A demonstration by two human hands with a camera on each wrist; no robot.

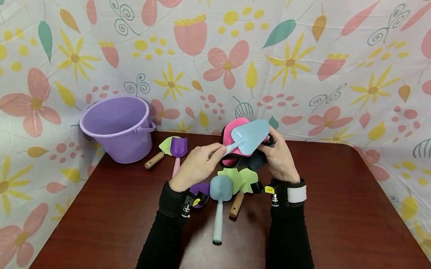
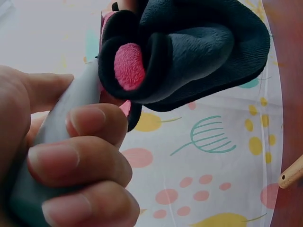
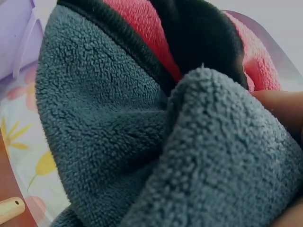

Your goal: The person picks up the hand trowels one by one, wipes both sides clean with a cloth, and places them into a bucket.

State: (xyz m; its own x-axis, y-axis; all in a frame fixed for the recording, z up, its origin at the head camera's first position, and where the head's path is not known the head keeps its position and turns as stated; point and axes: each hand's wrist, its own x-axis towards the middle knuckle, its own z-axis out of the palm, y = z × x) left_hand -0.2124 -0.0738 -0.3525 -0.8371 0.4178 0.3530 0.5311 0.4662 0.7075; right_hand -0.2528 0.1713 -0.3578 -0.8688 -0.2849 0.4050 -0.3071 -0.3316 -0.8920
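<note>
Head view: the left hand (image 1: 196, 165) holds a pale blue plastic toy trowel (image 1: 246, 139) by its handle, fingers curled round it in a closed grip. The trowel's long axis slants from lower left to upper right, with the blade pointing up and right, raised above the dark red counter (image 1: 341, 218). The right hand (image 1: 280, 158) clutches a fleecy pink and dark grey cloth (image 1: 236, 151) bunched against the blade, fingers wrapped round it. Both forearms in black sleeves reach forward from the near edge, wrists close together. On the left wrist view the fingers (image 2: 94, 127) wrap the grey-blue handle beside the cloth.
</note>
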